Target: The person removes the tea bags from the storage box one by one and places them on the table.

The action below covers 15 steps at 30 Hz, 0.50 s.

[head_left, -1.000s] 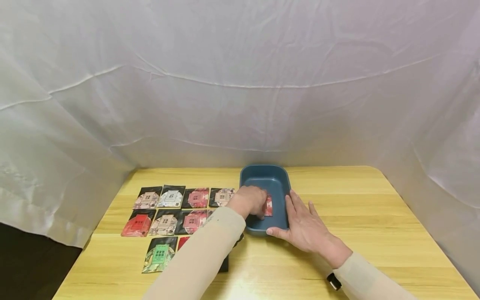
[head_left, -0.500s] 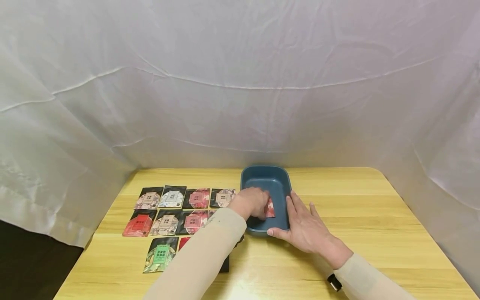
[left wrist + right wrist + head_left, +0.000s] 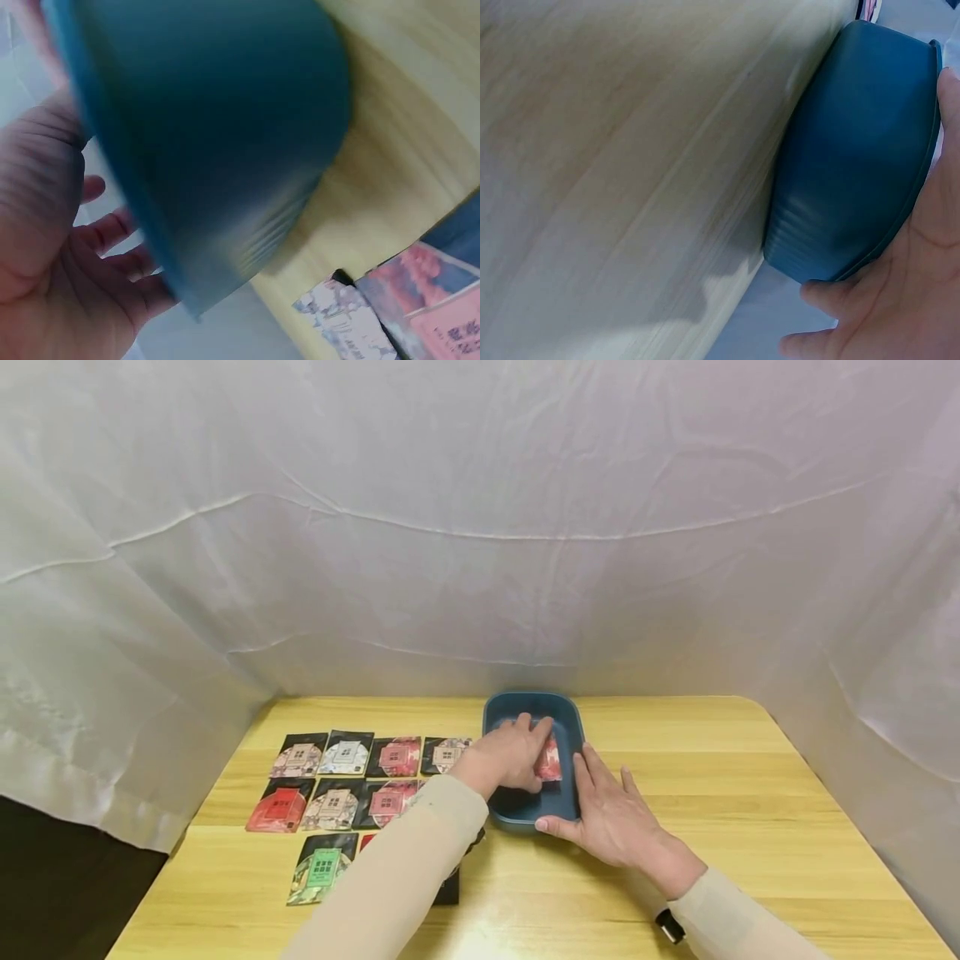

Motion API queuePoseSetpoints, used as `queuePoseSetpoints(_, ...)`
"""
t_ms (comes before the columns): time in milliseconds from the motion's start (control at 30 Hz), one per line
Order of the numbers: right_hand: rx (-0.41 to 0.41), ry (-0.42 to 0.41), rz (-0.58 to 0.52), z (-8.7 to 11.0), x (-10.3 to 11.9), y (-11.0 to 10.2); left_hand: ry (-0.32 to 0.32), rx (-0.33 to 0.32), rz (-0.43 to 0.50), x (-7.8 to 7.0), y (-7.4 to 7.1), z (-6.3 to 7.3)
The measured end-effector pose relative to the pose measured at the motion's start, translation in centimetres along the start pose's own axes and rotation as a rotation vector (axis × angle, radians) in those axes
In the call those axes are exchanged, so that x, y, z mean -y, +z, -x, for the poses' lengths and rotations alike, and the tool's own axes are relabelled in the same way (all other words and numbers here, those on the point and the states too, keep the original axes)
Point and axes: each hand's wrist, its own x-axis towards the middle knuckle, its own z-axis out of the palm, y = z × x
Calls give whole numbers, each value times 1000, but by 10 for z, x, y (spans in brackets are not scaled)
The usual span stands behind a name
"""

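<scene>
A red-patterned flat packet point(image 3: 551, 762) lies inside the deep blue rectangular tray point(image 3: 572, 720). My left hand point(image 3: 508, 755) reaches over the tray's left side. Its fingers are spread and fairly straight beside the packet, partly covering it. In the left wrist view the left hand point(image 3: 82, 277) shows extended fingers past the tray's rim, with the packet hidden behind the wall. My right hand point(image 3: 618, 818) rests along the tray's right rim, fingers straight and thumb at the near corner. From the right wrist, that hand point(image 3: 907, 277) touches the rim of the tray point(image 3: 847, 150).
Rows of several dark packets with coloured labels lie left of the tray, including a green one point(image 3: 321, 868) and a red one point(image 3: 280, 806). My left forearm covers some of them. Pale cloth point(image 3: 480, 568) hangs behind the wooden table point(image 3: 712, 760).
My left hand's fingers have gone from curled at the packet to spread out, reaching farther up the tray. The packet has shifted slightly right and away. The right hand stays in place.
</scene>
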Motion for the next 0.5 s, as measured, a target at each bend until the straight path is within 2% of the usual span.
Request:
queuePoseSetpoints(200, 5, 3, 2, 1, 0, 0, -16, 2, 39, 0, -11, 7)
queuePoseSetpoints(300, 7, 1, 3, 1, 0, -1, -4, -9, 44, 3, -16, 13)
queuePoseSetpoints(500, 5, 1, -2, 1, 0, -1, 36, -30, -12, 8, -23, 26)
